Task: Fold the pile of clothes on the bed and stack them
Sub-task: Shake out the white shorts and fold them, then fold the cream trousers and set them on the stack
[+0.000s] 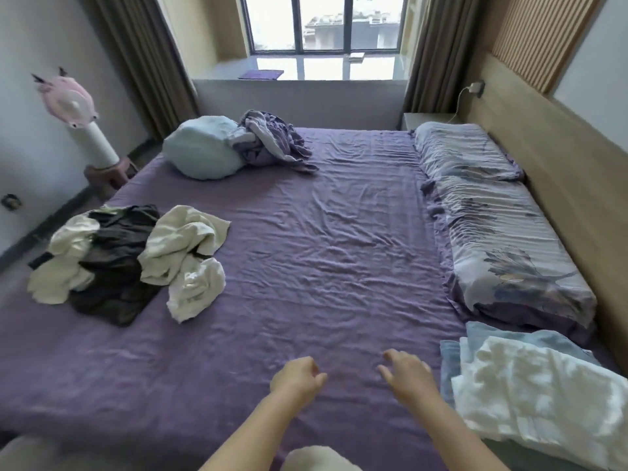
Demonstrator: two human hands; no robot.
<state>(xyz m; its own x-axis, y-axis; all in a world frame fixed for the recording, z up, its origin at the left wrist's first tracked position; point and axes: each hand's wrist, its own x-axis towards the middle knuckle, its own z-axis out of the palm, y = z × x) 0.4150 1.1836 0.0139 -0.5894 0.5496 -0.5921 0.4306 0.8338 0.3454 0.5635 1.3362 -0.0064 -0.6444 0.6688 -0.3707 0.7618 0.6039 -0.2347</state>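
A loose pile of unfolded clothes [115, 256], cream and dark pieces mixed, lies on the left side of the purple bed [323, 232]. At the near right corner sits a stack of folded clothes [537, 399], a white piece on top of light blue ones. My left hand [297, 377] hovers over the bare sheet near the front edge, fingers loosely curled, holding nothing. My right hand [406, 370] is beside it, fingers relaxed and spread, just left of the folded stack and not touching it.
A light blue pillow [202, 151] and a crumpled purple sheet [272, 141] lie at the far left corner. A floral quilt [492, 226] runs along the right side by the headboard. A pink fan [73, 107] stands on a stool left of the bed.
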